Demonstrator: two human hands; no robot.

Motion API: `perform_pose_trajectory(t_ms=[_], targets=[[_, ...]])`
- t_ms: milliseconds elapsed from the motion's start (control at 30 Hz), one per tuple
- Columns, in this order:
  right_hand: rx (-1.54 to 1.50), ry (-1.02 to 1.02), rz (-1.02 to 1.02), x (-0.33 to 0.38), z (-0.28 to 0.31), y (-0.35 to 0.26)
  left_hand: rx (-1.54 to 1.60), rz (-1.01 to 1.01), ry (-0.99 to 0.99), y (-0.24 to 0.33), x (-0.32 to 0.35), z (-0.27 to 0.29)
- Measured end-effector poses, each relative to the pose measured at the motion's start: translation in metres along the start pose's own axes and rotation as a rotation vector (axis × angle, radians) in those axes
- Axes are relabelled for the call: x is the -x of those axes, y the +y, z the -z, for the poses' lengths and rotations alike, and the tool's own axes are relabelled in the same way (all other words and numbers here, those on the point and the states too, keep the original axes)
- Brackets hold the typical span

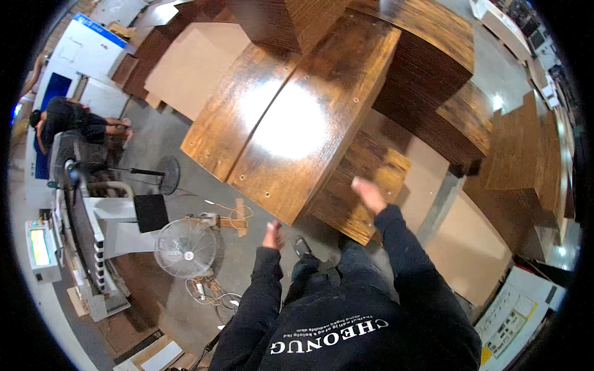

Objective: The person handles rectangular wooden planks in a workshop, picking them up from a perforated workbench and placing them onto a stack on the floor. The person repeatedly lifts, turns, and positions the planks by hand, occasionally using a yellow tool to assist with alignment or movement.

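My left hand (272, 237) is held just short of the near corner of a tall stack of wood-grain panels (247, 127). It holds nothing, and its fingers are loosely apart. Over a lower stack of similar brown panels (356, 213) hovers my right hand (370, 196), fingers stretched out and empty. Whether it touches the top panel I cannot tell. The tall stack's upper face has two boards side by side with small holes, and a bright glare covers its middle. Both my forearms are in black sleeves.
More brown panel stacks (433, 68) stand behind and to the right (513, 167). Bare tan boards (461, 247) lie beneath. A round floor fan (185, 247) and loose cables (213, 290) are at left, near a machine (117, 216). Another person (71, 120) bends at far left.
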State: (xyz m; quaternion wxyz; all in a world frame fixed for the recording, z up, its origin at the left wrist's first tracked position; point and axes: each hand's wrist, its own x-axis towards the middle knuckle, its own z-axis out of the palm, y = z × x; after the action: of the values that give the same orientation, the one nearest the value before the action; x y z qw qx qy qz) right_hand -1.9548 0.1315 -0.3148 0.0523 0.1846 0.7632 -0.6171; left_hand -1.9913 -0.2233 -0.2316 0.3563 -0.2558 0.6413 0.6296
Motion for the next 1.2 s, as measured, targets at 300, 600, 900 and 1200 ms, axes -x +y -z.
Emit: perform_pose_trajectory(t_ms=[300,600,900,1200], targets=[[0.416,-0.408,-0.386,0.275,-0.113,0.061,-1.479,-0.011,-0.778,-0.19,0.036,0.084],[0.275,-0.447,-0.422,0.297,-0.121,0.041,-1.029,0.088,-0.688,-0.295,0.053,0.121],[1.36,-0.342,0.195,0.106,-0.071,0.11,-0.706,-0.802,-0.014,-0.26,-0.136,0.07],[1.279,-0.192,0.536,0.076,-0.07,0.207,-0.383,-1.177,0.423,-0.269,-0.183,0.068]])
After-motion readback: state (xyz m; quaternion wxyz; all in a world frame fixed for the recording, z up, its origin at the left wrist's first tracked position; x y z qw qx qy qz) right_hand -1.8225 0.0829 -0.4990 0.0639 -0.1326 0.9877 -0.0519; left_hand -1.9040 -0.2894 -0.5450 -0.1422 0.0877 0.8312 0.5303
